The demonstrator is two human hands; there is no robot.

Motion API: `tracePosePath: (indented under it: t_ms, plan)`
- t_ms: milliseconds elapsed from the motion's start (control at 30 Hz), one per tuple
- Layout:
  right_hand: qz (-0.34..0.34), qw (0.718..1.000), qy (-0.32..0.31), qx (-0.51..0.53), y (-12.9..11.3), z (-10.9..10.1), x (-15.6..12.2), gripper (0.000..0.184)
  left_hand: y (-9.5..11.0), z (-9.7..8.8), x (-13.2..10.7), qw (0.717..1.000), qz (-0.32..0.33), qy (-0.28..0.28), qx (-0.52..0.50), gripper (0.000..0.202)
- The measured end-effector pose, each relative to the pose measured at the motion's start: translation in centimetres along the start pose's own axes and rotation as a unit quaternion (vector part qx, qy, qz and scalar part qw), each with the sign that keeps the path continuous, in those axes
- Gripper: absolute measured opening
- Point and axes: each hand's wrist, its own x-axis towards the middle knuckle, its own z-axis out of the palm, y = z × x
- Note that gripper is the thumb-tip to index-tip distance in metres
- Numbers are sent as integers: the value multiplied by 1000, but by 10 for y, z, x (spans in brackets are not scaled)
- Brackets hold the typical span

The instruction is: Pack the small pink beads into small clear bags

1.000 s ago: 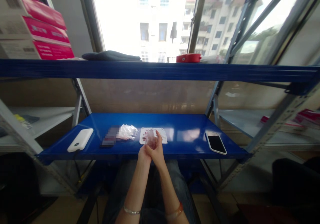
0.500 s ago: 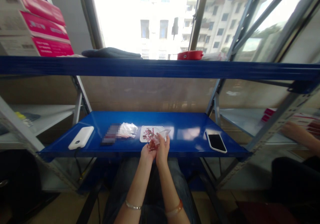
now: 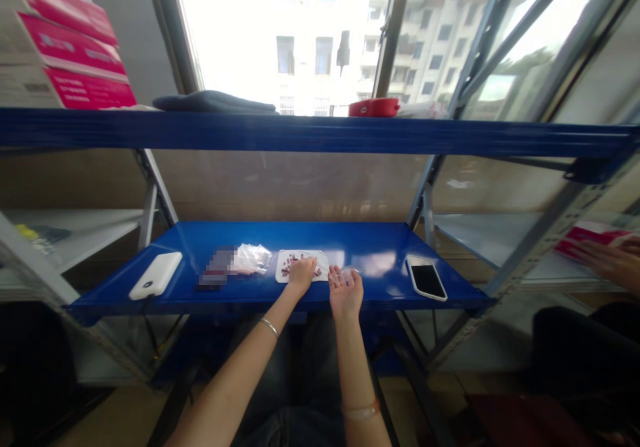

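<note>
A white tray [image 3: 323, 260] on the blue bench carries small pink and dark red pieces [image 3: 287, 262]. My left hand [image 3: 301, 275] is over the tray, back upward and fingers curled closed; whatever they hold is hidden. To its right, just off the tray, my right hand [image 3: 347, 296] is turned palm up with its fingers bent around a clear plastic bag [image 3: 342, 276]. Left of the tray lies a pile of clear plastic bags [image 3: 254, 258].
A white power bank [image 3: 156, 276] with a cable lies at the bench's left, a phone [image 3: 426, 278] at its right. Above runs a blue shelf beam [image 3: 310, 132]. Another person's hand [image 3: 607, 257] is by a pink box at far right.
My hands have moved apart. The left, which cupped small pieces palm up, has turned over and moved onto the tray. The right has shifted right with the bag.
</note>
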Motion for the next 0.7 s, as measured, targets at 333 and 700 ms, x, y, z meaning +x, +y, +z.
tracePosePath:
  t_ms: [333,700]
  plan:
    - [8,999,-14,-37,-1,-12,16,16,1,1,0,985,72,-25,152,19]
    - [40,991,-53,-113,5,-23,27,13,6,-4,-4,965,122,-11,232,23]
